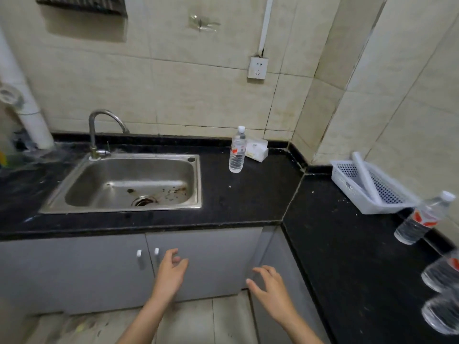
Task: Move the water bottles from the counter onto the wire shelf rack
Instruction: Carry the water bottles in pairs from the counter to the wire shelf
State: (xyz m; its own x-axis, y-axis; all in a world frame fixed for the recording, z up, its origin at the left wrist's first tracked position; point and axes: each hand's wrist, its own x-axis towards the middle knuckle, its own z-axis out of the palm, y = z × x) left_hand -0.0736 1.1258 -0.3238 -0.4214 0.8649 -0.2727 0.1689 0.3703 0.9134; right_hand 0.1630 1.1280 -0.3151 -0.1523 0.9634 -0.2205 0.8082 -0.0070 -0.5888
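Note:
One clear water bottle [237,150] with a white cap stands upright on the black counter [248,194], right of the sink near the back wall. Three more bottles stand along the counter's right arm: a full one [422,218] in view, and two [443,271] [442,316] cut off by the frame edge. My left hand [170,271] and right hand [269,286] hover in front of the grey cabinet doors, below counter level, fingers spread and holding nothing. No wire shelf rack is in view.
A steel sink [129,184] with a curved tap [99,130] fills the counter's left half. A white tissue pack [257,150] lies behind the first bottle. A white perforated basket [370,187] holding a roll sits at the right corner. A wall socket [257,68] hangs above.

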